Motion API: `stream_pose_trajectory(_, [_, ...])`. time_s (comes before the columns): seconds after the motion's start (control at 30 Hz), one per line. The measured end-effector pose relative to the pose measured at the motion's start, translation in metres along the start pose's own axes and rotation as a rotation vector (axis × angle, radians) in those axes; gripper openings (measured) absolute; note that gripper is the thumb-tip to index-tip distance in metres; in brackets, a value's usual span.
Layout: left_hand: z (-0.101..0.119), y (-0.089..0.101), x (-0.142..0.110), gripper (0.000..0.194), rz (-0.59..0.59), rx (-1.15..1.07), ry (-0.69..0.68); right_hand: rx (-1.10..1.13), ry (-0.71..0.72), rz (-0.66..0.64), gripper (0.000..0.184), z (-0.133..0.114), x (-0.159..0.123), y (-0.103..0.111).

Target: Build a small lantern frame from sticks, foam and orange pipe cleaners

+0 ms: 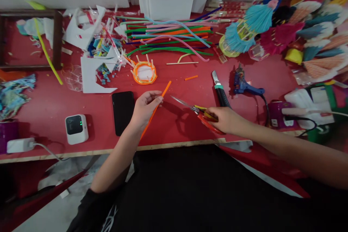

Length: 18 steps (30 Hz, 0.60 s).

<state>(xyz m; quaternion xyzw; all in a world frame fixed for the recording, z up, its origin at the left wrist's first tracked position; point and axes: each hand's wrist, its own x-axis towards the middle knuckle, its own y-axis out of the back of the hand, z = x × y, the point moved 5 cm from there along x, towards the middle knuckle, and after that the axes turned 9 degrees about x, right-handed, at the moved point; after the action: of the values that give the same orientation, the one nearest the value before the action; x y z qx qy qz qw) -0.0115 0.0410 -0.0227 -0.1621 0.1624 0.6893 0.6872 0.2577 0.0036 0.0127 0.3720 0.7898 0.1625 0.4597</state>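
Observation:
An orange pipe cleaner (166, 87) is pinched between the thumb and fingers of my left hand (147, 107), its lower length running down past the wrist. My right hand (221, 119) grips a pair of scissors (187, 103) with orange and yellow handles, the blades pointing left toward the pipe cleaner but apart from it. A short cut orange piece (191, 78) lies on the table above the scissors. Beyond my left hand sits a small round frame (144, 73) wrapped in orange, with several pale sticks standing up around its rim.
A black phone (123, 113) and a white device (76, 129) lie left. Right are a utility knife (220, 88) and a blue glue gun (244, 83). Coloured pipe cleaners (168, 36) lie behind, beside foam scraps (94, 76). Finished crafts (258, 18) crowd the back right.

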Motion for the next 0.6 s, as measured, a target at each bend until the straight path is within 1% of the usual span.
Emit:
stream_pose_trajectory(0.07, [0.0, -0.006, -0.001, 0.026, -0.014, -0.003, -0.014, 0.181, -0.068, -0.038, 0.047, -0.001, -0.003, -0.006])
stream_pose_trajectory(0.13, [-0.001, -0.011, -0.002, 0.027, -0.029, 0.0, -0.021, 0.313, -0.058, -0.065, 0.057, -0.005, -0.004, -0.012])
stream_pose_trajectory(0.23, [-0.003, -0.016, -0.003, 0.025, -0.04, 0.006, -0.025, 0.395, -0.035, -0.084, 0.062, -0.01, -0.005, -0.018])
stream_pose_trajectory(0.4, [-0.005, -0.017, -0.002, 0.024, -0.04, -0.004, -0.032, 0.397, -0.056, -0.114, 0.067, -0.017, -0.004, -0.021])
stream_pose_trajectory(0.6, [-0.005, -0.017, -0.003, 0.022, -0.031, -0.009, -0.031, 0.408, -0.06, -0.138, 0.067, -0.025, -0.003, -0.021])
